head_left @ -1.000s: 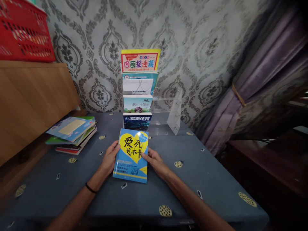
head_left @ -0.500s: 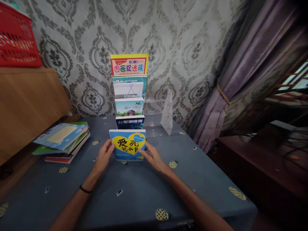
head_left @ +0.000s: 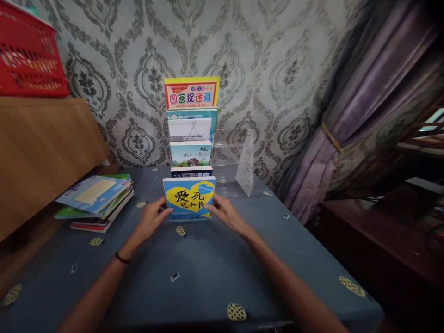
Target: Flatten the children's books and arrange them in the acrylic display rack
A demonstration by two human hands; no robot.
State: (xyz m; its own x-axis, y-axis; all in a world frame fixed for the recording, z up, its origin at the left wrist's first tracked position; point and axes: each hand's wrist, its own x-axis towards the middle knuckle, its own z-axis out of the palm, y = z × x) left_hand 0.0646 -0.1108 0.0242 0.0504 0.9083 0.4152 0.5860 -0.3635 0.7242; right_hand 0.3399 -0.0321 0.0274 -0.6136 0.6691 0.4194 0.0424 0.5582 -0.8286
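A blue book (head_left: pixel 189 215) with a yellow heart on its cover stands nearly upright at the front of a clear tiered display rack (head_left: pixel 245 164). My left hand (head_left: pixel 151 217) grips its left edge, thumb on the cover side and fingers partly hidden. At the right edge, my right hand (head_left: pixel 227 215) pinches it the same way. Whether the book's bottom rests in the lowest slot cannot be made out. Behind it, the rack's left half holds a dark blue book (head_left: pixel 190 172), a pale green-blue book (head_left: pixel 190 155), a white book (head_left: pixel 190 129), a teal book (head_left: pixel 214 121) and a red-and-yellow book (head_left: pixel 191 92).
To the left, a loose stack of books (head_left: pixel 97 196) lies on the blue tablecloth (head_left: pixel 208 273) beside a wooden cabinet (head_left: pixel 52 152). A red basket (head_left: pixel 31 55) sits on the cabinet. Patterned wallpaper backs the rack, and a tied purple curtain (head_left: pixel 333 120) hangs at right.
Both hands have carried the blue book away from me, toward the rack. It now covers more of the dark blue book. The view has shifted slightly left.
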